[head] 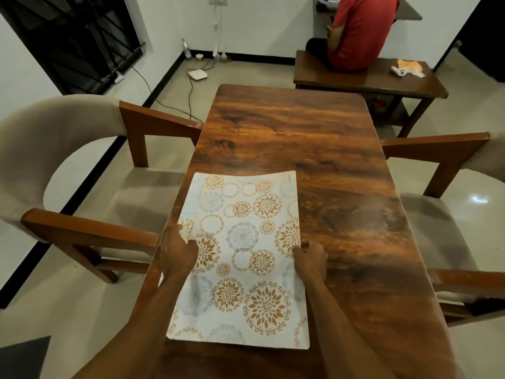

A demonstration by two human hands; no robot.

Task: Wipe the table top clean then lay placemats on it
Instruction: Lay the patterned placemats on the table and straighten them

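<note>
Item: white rectangular placemat with orange and grey floral circles (246, 255), flat on dark brown wooden tabletop (314, 132).
Lies on the near left part of the tabletop. The left hand (176, 253) pinches its left edge and the right hand (311, 258) pinches its right edge, thumbs on top. A beige upholstered wooden armchair (68, 132) stands left.

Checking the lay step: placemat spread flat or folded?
Spread: the placemat lies unfolded on the table, all four corners showing. The left hand and right hand hold its side edges.
</note>
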